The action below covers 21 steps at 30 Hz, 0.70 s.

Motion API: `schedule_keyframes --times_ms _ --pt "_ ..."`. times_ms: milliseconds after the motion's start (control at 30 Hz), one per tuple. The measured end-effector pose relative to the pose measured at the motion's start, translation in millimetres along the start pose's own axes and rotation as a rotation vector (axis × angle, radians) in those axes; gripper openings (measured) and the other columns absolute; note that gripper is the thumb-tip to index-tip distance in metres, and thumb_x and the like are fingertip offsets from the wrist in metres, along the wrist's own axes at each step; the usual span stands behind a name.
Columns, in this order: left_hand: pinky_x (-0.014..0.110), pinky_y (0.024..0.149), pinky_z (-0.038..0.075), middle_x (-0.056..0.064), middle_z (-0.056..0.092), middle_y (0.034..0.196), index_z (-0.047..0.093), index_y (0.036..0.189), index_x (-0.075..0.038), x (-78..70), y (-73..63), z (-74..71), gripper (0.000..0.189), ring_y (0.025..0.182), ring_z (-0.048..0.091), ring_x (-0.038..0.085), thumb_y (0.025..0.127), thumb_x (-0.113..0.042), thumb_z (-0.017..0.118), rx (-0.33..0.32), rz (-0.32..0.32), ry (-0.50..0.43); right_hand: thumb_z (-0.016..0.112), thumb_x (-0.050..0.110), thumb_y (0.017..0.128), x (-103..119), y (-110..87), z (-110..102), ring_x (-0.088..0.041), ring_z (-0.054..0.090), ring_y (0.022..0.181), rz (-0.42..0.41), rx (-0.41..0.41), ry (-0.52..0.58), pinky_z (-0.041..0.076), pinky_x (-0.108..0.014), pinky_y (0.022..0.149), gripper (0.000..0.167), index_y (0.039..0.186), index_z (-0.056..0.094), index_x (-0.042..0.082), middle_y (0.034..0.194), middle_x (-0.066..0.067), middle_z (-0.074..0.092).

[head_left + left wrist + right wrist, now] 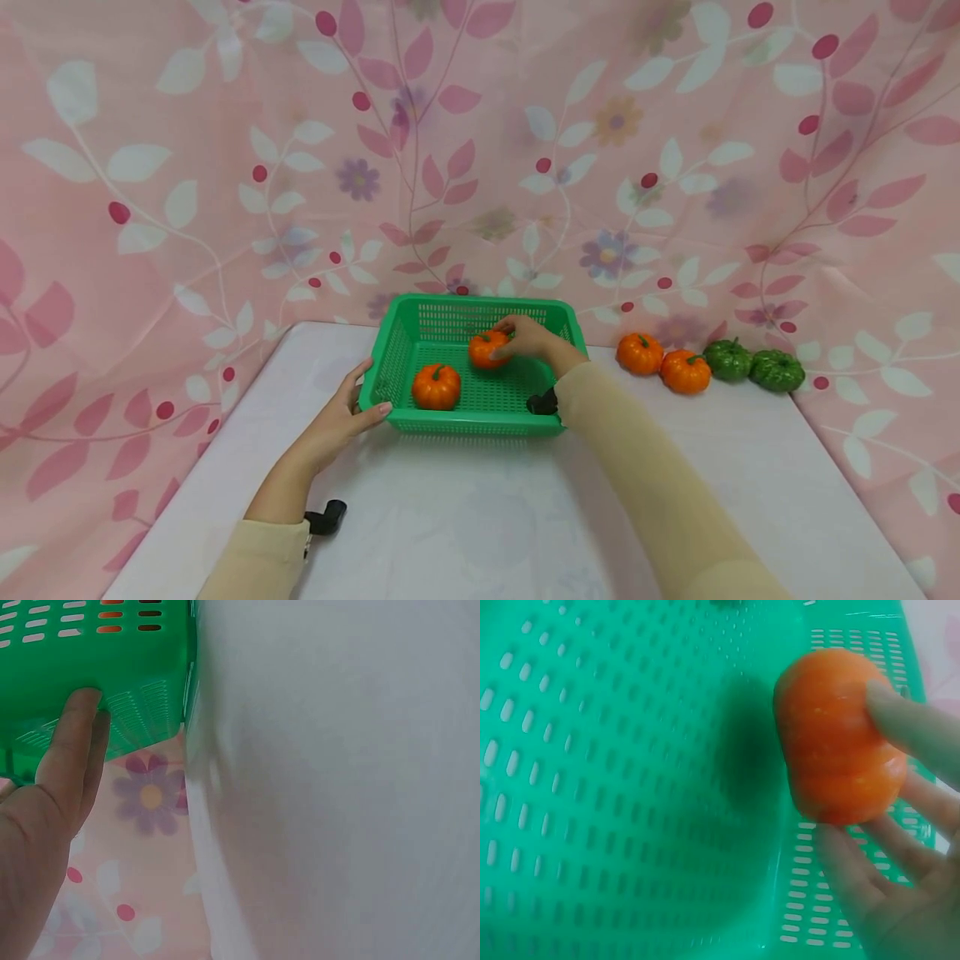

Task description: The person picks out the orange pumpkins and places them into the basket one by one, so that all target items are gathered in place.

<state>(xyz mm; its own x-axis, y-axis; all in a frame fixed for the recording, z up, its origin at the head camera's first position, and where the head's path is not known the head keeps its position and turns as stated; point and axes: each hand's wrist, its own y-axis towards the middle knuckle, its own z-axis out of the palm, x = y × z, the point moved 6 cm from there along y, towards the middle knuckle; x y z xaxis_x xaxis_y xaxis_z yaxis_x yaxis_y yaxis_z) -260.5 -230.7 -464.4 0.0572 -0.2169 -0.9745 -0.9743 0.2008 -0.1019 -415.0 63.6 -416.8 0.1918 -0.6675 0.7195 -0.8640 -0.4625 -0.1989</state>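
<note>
In the head view, my right hand (527,340) holds a small orange pumpkin (486,350) inside a green plastic basket (480,423). The right wrist view shows thumb and fingers round this pumpkin (832,742), above the perforated floor, with a shadow beside it. Another orange pumpkin (437,387) sits on the basket floor towards the front left. At the basket's left end, my left hand (341,425) touches the front left corner, its thumb on the rim. Straight fingers (71,742) lie against the basket's outer side in the left wrist view.
On the white-covered table (465,517), right of the basket, two orange pumpkins (640,354) stand beside two green pumpkins (777,371) in a row near the back edge. A pink floral cloth (480,167) hangs behind and around the table.
</note>
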Motion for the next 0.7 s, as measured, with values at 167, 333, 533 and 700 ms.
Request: schedule_keyframes --times_ms 167,333,533,700 --pt "0.055 0.113 0.034 0.022 0.012 0.163 0.001 0.161 -0.033 -1.0 -0.6 0.0 0.095 0.139 0.038 0.041 0.096 -0.028 0.070 0.001 -0.001 -0.006 0.079 0.017 0.088 -1.4 4.0 6.5 -0.034 0.047 0.130 -0.004 -0.005 -0.008 0.044 -0.047 0.106 0.059 0.140 0.054 0.006 0.143 -0.016 0.049" --pt "0.055 0.112 0.035 0.022 0.013 0.163 0.000 0.161 -0.033 -2.0 -0.8 -0.3 0.095 0.138 0.038 0.040 0.097 -0.028 0.069 0.002 0.006 -0.003 0.080 0.015 0.087 -3.5 6.8 8.9 -0.035 0.045 0.133 0.004 -0.015 -0.021 0.043 -0.047 0.107 0.061 0.141 0.053 0.007 0.145 -0.018 0.047" --pt "0.055 0.112 0.034 0.022 0.013 0.163 0.000 0.161 -0.033 -3.0 -0.8 0.1 0.094 0.139 0.038 0.040 0.097 -0.026 0.069 0.002 0.005 -0.008 0.080 0.014 0.087 -8.2 6.7 9.4 -0.037 0.043 0.135 0.033 -0.012 0.001 0.043 -0.049 0.108 0.062 0.142 0.052 0.008 0.148 -0.020 0.044" --pt "0.055 0.113 0.034 0.021 0.012 0.164 0.001 0.161 -0.033 -1.1 -1.0 0.6 0.094 0.140 0.037 0.040 0.097 -0.026 0.069 -0.002 -0.008 -0.008 0.079 0.014 0.088 -8.5 4.6 11.2 -0.039 0.045 0.134 0.027 0.003 0.006 0.044 -0.049 0.106 0.060 0.141 0.053 0.007 0.146 -0.021 0.047"
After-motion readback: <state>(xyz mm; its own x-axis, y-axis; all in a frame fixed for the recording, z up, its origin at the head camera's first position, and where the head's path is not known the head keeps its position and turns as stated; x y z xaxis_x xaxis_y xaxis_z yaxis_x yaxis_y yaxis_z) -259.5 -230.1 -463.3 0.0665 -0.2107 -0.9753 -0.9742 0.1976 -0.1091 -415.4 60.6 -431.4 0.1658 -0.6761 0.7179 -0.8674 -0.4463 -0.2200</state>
